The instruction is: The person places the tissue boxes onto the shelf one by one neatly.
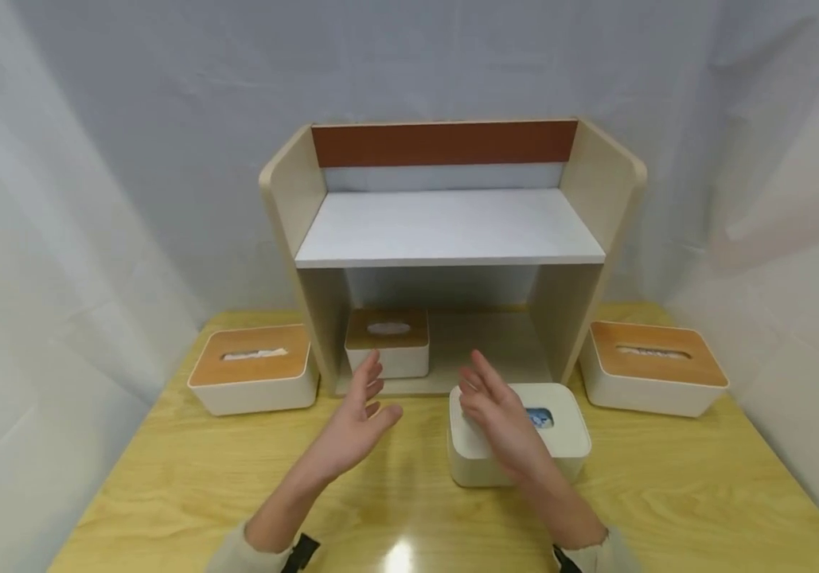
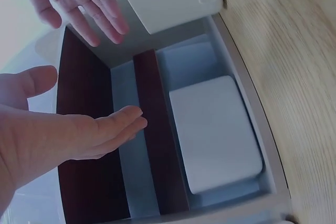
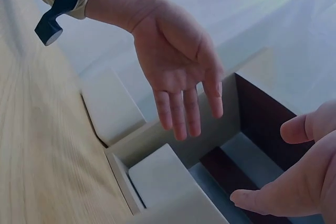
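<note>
At the far left we see a wood-lidded tissue box [image 1: 255,372] on the yellow wooden table [image 1: 667,485], just outside the left side of the two-level shelf unit [image 1: 452,227], with white tissue [image 1: 259,353] showing in its slot. Inside the unit, a second wood-lidded tissue box [image 1: 388,344] sits in the left part of the lower compartment [image 1: 488,342]. In front of it we find the left hand [image 1: 355,430], fingers extended and thumb spread away, palm turned inward, holding nothing. Next comes the right hand [image 1: 501,418], likewise empty, fingers extended, facing the other across a wide gap. It is over the white-lidded tissue box [image 1: 565,422], which stands on the table before the unit's right half; we cannot tell whether they touch. Furthest right, we see a third wood-lidded tissue box [image 1: 656,370] beside the unit.
</note>
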The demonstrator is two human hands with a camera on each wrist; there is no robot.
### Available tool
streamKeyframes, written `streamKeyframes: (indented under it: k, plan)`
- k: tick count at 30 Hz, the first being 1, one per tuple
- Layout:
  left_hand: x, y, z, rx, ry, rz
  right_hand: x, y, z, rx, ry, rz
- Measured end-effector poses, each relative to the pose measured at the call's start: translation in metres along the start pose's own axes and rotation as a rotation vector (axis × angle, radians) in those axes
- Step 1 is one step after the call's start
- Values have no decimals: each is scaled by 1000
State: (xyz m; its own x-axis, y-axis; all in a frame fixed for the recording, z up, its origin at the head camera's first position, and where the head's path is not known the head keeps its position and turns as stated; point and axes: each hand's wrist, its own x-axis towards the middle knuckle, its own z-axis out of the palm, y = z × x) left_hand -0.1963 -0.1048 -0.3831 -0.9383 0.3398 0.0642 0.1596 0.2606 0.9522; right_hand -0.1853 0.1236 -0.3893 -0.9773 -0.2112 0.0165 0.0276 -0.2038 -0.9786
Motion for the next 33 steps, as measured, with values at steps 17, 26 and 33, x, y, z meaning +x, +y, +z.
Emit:
streamKeyframes:
  k: [17, 26, 33]
  plan:
    - [0, 9, 12, -90, -51, -8, -10, -28, -62, -143, -58, -58]
    - [6, 16, 20, -90, -53, -13, -12, -42, -106, -414, -90, -113]
    - [14, 14, 28, -85, -68, -31, -15, -44, -135, -581, -141, -121]
